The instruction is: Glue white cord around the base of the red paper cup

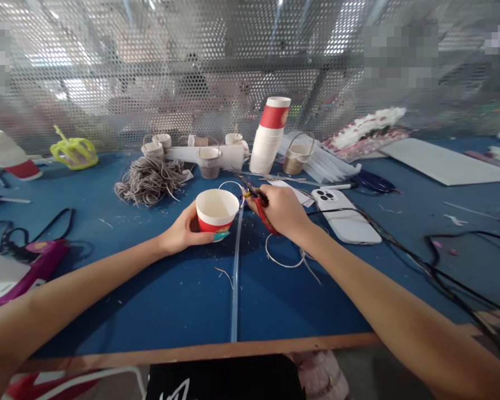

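My left hand (187,229) is closed around a red and white paper cup (215,214), which it holds upright with the open rim facing up. Red-handled scissors (263,214) sit in my right hand (287,211), their dark blades pointing up and left, away from me. A thin pale cord (232,182) loops behind the cup's rim and runs to the fingers of my right hand. More of a pale cord (285,265) lies curled on the table below my right wrist. A clear glue stick (235,278) lies lengthwise on the blue table just in front of the cup.
A tall stack of paper cups (266,147), several small handled buckets (209,162) and a bundle of grey cord (150,180) stand farther back. A white phone (345,216) and a black cable (404,253) lie right. A purple glue gun (29,272) lies left.
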A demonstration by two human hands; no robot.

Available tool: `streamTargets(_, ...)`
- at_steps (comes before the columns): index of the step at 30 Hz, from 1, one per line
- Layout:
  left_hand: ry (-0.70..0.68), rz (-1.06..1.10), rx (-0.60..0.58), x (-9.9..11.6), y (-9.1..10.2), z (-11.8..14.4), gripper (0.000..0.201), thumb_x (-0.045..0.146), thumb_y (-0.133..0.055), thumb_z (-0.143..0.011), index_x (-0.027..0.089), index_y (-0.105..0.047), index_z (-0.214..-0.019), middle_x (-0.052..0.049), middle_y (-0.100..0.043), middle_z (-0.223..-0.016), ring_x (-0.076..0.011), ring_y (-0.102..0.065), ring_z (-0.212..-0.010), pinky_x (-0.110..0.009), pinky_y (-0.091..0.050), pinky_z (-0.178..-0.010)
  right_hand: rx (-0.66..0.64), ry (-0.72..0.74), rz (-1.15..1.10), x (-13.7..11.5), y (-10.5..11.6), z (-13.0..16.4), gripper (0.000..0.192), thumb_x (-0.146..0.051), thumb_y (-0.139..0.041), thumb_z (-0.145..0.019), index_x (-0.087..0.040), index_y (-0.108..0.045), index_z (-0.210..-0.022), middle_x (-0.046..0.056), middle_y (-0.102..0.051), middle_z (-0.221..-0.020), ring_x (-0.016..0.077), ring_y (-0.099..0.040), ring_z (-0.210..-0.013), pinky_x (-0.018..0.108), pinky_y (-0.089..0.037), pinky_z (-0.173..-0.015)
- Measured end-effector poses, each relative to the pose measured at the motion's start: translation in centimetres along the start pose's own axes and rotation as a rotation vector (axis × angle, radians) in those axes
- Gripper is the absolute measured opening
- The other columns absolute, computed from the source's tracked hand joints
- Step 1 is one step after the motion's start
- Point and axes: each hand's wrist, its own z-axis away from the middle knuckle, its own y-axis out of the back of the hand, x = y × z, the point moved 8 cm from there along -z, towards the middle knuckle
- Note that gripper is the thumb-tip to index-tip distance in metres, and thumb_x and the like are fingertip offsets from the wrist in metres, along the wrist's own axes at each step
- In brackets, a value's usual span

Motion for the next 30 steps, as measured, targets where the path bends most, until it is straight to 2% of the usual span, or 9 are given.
streamTargets(4,0.035,0.087,-0.016,-0.4,0.1,-0.3,0.078,0.041,-0.087,-0.056,0.016,-0.055,-0.124,-0.012,-0.067,-0.115,-0.0295,-0.063,-0.107,-0.046,-0.048,-0.102,-0.025,0.026,0.016,-0.4,0.0,0.1,0.018,-0.034,-0.060,-0.079,-0.018,-0.060,-0.070,0.005,-0.061,-0.065,0.0161,-0.050,-0.059,0.029,-0.031,-0.057)
streamTargets(6,0.056,0.054,-0.037,-0.4,-0.1,-0.3,0.079,0.037,-0.088,-0.057,0.016,-0.054,-0.125,-0.012,-0.067,-0.115,-0.0282,-0.063,-0.105,-0.046,-0.049,-0.102,-0.036,0.019,0.044,-0.5,0.1,0.2,0.016,-0.033,-0.061,-0.076,-0.018,-0.060,-0.072,0.005,-0.061,-0.066,0.0165,-0.050,-0.061,0.029,-0.030,-0.057)
streamTargets(11,0.057,0.026,-0.088,0.0,-0.9,-0.3,0.093,0.021,-0.092,-0.044,0.018,-0.049,-0.127,-0.014,-0.064,-0.121,-0.0303,-0.063,-0.107,-0.050,-0.051,-0.100,-0.094,0.043,0.125,-0.5,0.0,0.2,0.016,-0.034,-0.057,-0.077,-0.018,-0.060,-0.075,0.007,-0.062,-0.071,0.0176,-0.050,-0.065,0.029,-0.028,-0.057)
streamTargets(15,0.010,-0.037,-0.061,0.7,-0.8,-0.4,0.085,0.022,-0.089,-0.050,0.018,-0.053,-0.127,-0.013,-0.067,-0.119,-0.0292,-0.065,-0.107,-0.049,-0.052,-0.102,-0.138,0.068,0.130,-0.4,-0.5,0.1,0.017,-0.034,-0.054,-0.080,-0.018,-0.057,-0.074,0.007,-0.062,-0.072,0.0174,-0.049,-0.065,0.029,-0.027,-0.057)
streamTargets(24,0.043,-0.108,-0.096,0.7,-0.8,0.0,0.067,0.029,-0.086,-0.057,0.013,-0.061,-0.117,-0.012,-0.073,-0.107,-0.0266,-0.069,-0.097,-0.044,-0.054,-0.097,-0.202,0.119,0.195,-1.1,-0.7,0.5,0.024,-0.036,-0.051,-0.086,-0.017,-0.062,-0.077,0.009,-0.064,-0.074,0.0194,-0.053,-0.068,0.030,-0.027,-0.057)
streamTargets(30,0.014,-0.091,-0.075,0.8,-0.8,-0.1,0.075,0.028,-0.084,-0.059,0.015,-0.055,-0.127,-0.013,-0.072,-0.115,-0.0268,-0.068,-0.102,-0.045,-0.052,-0.102,-0.216,0.127,0.195,-1.3,-0.9,0.6,0.029,-0.038,-0.049,-0.087,-0.015,-0.066,-0.084,0.012,-0.069,-0.080,0.0207,-0.057,-0.069,0.030,-0.027,-0.057)
